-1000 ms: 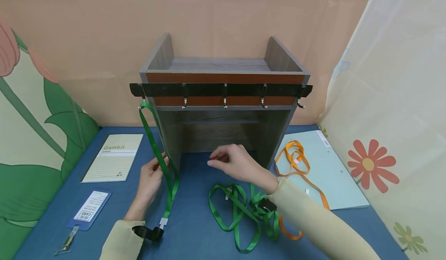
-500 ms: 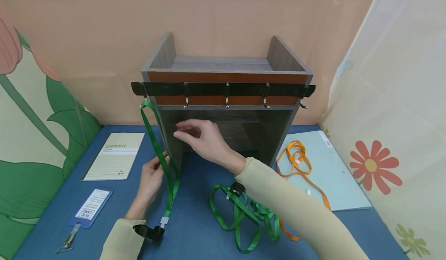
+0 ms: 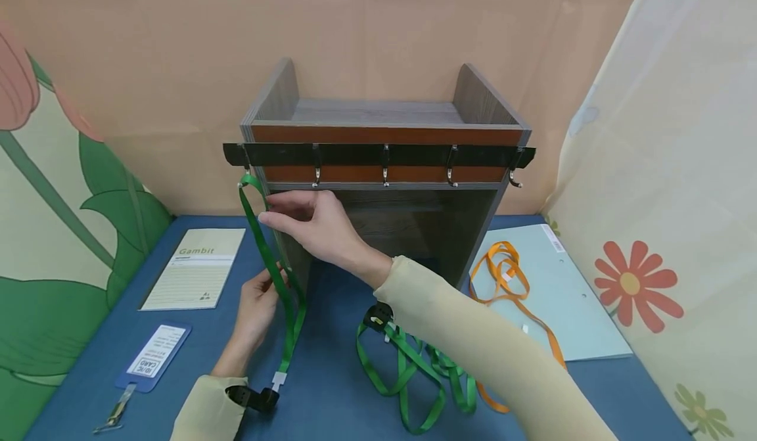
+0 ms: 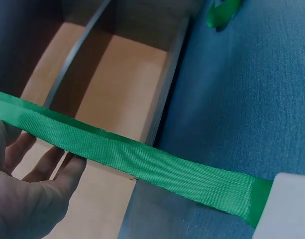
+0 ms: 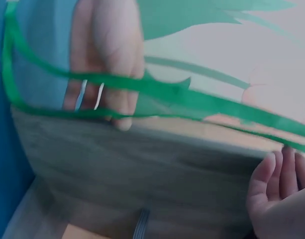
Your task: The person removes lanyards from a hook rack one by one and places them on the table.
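A green lanyard [image 3: 265, 254] hangs from the leftmost hook of a black hook rail [image 3: 349, 155], its white and black buckle end low in the head view. My left hand [image 3: 258, 306] is behind its lower part, and the strap crosses its loosely bent fingers [image 4: 70, 172] in the left wrist view. My right hand [image 3: 322, 227] is higher, right beside the strap's upper part, thumb and fingers apart. In the right wrist view, the right hand's fingers [image 5: 286, 174] sit just under the green straps, while my left hand [image 5: 115, 55] appears behind them.
The rail is mounted on a grey wooden shelf unit [image 3: 378, 112]. More green lanyards [image 3: 408, 369] lie in front. To the right, an orange lanyard [image 3: 503, 273] lies over a pale folder [image 3: 568, 296]. At left are a notepad [image 3: 195, 263] and a blue ID card holder [image 3: 155, 355].
My right hand has moved left and up, from in front of the shelf opening to beside the hanging lanyard. My left hand has stayed about where it was.
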The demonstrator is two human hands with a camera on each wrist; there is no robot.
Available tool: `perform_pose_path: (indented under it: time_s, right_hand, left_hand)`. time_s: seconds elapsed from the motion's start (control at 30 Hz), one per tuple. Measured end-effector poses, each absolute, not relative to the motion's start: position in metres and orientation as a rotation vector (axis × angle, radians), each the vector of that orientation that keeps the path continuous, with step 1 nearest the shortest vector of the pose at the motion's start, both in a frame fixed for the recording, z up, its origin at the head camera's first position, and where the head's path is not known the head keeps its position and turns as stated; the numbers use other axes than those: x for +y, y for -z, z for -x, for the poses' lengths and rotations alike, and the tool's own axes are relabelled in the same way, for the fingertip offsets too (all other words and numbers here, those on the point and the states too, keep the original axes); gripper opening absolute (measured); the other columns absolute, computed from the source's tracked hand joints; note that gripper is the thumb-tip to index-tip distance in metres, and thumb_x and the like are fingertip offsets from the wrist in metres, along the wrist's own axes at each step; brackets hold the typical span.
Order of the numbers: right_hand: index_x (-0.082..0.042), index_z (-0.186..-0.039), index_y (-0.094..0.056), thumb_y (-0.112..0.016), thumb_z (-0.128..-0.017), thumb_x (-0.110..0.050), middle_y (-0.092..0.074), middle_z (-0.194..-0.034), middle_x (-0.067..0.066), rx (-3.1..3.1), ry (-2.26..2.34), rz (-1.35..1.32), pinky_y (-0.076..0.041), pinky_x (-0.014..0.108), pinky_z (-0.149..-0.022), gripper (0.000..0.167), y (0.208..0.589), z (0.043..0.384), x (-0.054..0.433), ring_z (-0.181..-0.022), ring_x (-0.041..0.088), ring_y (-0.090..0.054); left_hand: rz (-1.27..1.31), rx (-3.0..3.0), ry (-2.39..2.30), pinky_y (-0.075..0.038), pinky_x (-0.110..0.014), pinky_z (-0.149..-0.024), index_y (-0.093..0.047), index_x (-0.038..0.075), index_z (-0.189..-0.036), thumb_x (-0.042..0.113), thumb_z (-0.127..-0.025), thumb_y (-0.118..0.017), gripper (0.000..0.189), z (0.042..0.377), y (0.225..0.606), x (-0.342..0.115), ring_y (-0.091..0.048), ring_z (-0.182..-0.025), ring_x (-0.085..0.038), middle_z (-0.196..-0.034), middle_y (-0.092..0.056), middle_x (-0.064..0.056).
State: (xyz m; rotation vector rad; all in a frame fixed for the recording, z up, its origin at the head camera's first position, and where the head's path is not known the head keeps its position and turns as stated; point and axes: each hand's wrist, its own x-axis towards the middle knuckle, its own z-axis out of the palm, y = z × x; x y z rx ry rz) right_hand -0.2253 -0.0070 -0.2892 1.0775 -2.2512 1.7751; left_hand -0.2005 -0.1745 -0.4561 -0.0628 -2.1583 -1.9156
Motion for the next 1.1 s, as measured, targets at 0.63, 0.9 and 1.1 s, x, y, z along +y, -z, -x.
perform_pose_path:
  time_s: [0.63, 0.9, 1.1]
  right_hand:
    - [-0.005, -0.114, -0.070, -0.070, -0.089, -0.019, -0.068, -0.098, -0.008, -2.219, -2.084, -0.871, -0.052, 0.037, -0.072, 0.029, 0.286, 0.219, -0.015, -0.088, 0.022, -0.063]
    - [-0.002, -0.109, -0.071, -0.070, -0.089, -0.017, -0.069, -0.095, -0.006, -2.155, -2.010, -0.919, -0.051, 0.028, -0.072, 0.025, 0.287, 0.218, -0.017, -0.087, 0.009, -0.062]
    - [-0.004, -0.104, -0.074, -0.069, -0.090, -0.018, -0.069, -0.089, -0.006, -2.154, -1.978, -0.844, -0.051, 0.029, -0.069, 0.020, 0.286, 0.213, -0.013, -0.081, 0.010, -0.062]
  left_hand:
    - [0.065, -2.121, 1.938, -0.048, -0.023, -0.065, -0.065, -0.010, -0.109, 0.011, -0.097, -0.057, 0.025, 0.201, 0.457, -0.174, -0.057, -0.079, -0.013, -0.088, -0.064, -0.015]
    - [0.087, -2.120, 1.941, -0.049, -0.023, -0.066, -0.066, -0.009, -0.108, 0.013, -0.097, -0.058, 0.026, 0.202, 0.458, -0.174, -0.058, -0.082, -0.014, -0.094, -0.064, -0.020]
    - [0.093, -2.180, 1.908, -0.048, -0.020, -0.075, -0.058, -0.006, -0.126, 0.023, -0.098, -0.056, 0.040, 0.200, 0.455, -0.175, -0.060, -0.094, -0.008, -0.121, -0.058, -0.020]
